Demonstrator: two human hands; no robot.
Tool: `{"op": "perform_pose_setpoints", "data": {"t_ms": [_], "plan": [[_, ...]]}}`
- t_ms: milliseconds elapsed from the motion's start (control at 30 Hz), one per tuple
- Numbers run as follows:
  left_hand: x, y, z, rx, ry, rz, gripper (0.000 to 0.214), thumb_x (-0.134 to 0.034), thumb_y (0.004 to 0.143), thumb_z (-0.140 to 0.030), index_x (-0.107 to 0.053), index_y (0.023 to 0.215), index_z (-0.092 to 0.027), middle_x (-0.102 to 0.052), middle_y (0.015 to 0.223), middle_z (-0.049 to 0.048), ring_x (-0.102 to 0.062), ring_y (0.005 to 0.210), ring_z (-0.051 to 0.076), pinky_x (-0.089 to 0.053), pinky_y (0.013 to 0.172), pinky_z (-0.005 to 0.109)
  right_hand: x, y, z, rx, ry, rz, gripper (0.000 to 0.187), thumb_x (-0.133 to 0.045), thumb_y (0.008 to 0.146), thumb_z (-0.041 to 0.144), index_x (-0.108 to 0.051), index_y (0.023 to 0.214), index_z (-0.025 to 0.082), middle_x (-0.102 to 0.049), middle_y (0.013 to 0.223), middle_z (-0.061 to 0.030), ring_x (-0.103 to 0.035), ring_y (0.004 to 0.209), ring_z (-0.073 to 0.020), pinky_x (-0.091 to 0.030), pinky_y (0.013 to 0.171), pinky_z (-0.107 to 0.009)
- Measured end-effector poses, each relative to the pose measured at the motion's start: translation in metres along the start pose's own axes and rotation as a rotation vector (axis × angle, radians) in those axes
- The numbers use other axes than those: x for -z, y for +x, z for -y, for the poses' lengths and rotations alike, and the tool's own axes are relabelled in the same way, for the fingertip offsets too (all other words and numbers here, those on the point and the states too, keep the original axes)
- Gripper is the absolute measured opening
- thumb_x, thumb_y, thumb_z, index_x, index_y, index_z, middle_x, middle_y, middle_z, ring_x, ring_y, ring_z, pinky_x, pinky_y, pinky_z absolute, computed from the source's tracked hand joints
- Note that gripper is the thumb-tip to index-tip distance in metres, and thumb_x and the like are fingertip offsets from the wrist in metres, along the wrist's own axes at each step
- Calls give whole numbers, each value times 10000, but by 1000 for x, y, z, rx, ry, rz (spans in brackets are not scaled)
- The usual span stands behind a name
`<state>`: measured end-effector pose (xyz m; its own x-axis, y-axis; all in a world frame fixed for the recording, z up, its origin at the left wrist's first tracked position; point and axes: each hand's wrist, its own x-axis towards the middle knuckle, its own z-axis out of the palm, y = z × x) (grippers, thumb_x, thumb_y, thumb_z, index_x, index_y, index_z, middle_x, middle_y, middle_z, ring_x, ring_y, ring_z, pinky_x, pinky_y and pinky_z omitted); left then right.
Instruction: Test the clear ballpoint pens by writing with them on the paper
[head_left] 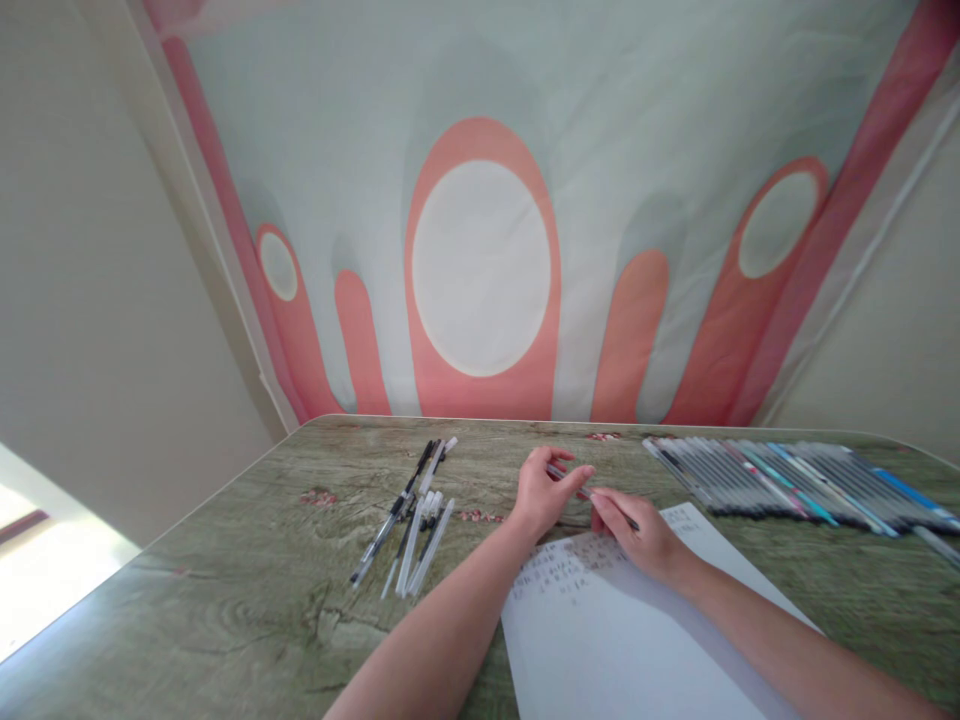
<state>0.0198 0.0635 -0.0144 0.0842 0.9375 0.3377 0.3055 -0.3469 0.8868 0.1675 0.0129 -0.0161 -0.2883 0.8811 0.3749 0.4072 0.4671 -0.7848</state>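
Observation:
A slim pen [571,481] is held between my two hands just above the table. My left hand [546,492] has its fingers closed around one end, and my right hand [637,532] pinches the other end, where a dark tip shows. Whether the pen is whole or in parts is hidden by the fingers. Below my right hand lies a white sheet of paper [622,640] with rows of dark handwritten marks near its top edge. To the left of my left hand is a loose pile of pens and clear tubes [420,530].
On the right, a long row of pens [787,482], mostly grey with some blue, teal and pink, lies side by side. The wood-grain table [247,580] ends at a back edge before a pink and grey patterned hanging [480,400].

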Motion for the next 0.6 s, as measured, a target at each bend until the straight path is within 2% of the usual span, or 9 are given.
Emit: {"op": "perform_pose_setpoints", "data": {"t_ms": [167,367,467,600], "plan": [[-4,2,9,40,-150,-23,475,-563,712,-482,-479,1046,-155,-543,828,36,-500,654,94,-415,629,220,2,2,2,-65,17,-59,362,-366,843,430,-509,602,200,-531,548,2,-490,547,-145,-363,574,-264],[-2,5,10,80,-239,-81,394,-339,848,-460,-376,1108,-166,-511,1006,81,-523,723,104,-431,669,232,9,5,-7,-212,60,-262,312,-427,807,458,-556,705,192,-539,573,-3,-480,545,-139,-373,539,-257],[-2,6,12,98,-231,-65,381,-319,854,-459,-379,1087,-163,-511,1015,84,-529,701,105,-436,651,240,21,10,-8,-265,123,-351,313,-472,775,474,-584,802,183,-544,594,-5,-474,529,-127,-380,503,-245],[-2,9,16,100,-223,-32,362,-319,859,-440,-382,1079,-161,-517,997,81,-532,663,96,-438,629,239,53,20,-7,-256,165,-466,375,-500,747,496,-611,896,171,-557,644,-18,-462,504,-105,-382,463,-232]]}}
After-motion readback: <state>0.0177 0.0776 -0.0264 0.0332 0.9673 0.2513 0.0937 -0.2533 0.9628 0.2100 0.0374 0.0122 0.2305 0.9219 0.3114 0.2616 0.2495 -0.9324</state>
